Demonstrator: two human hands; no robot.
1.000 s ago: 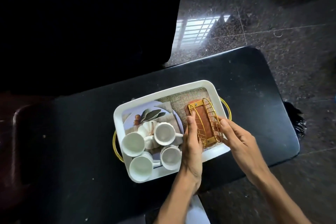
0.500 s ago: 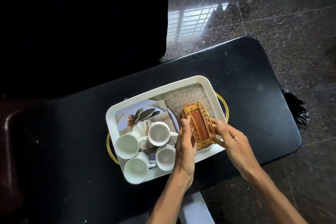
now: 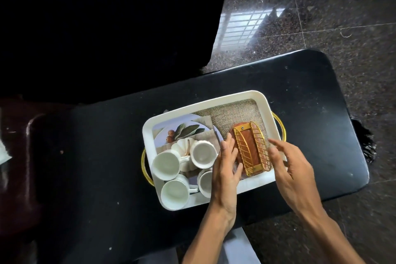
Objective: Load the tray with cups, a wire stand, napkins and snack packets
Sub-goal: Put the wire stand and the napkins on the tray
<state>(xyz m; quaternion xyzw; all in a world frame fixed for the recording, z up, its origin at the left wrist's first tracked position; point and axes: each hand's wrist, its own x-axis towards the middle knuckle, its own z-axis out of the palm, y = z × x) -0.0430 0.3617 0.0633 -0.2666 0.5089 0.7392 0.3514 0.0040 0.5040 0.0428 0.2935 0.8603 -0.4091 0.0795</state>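
Note:
A white tray [image 3: 205, 103] with gold handles lies on the black table [image 3: 310, 96]. Several white cups [image 3: 166, 164] stand grouped in its left half; my left hand [image 3: 225, 169] hides part of the nearest one. The gold wire stand [image 3: 250, 148], on a brown wooden base, rests in the tray's right half. My left hand lies flat against the stand's left side, fingers stretched out. My right hand [image 3: 293, 169] hovers just right of the stand with its fingers spread, holding nothing.
The tray floor carries a printed picture of leaves, a pumpkin and burlap. A dark seat [image 3: 107, 28] fills the back left. Polished stone floor [image 3: 321, 17] lies behind and to the right of the table. A black tassel [image 3: 364, 143] hangs at the table's right edge.
The stand has been set down in the tray's right half. My right hand has let go of it and drawn back to the right. My left hand stays beside it.

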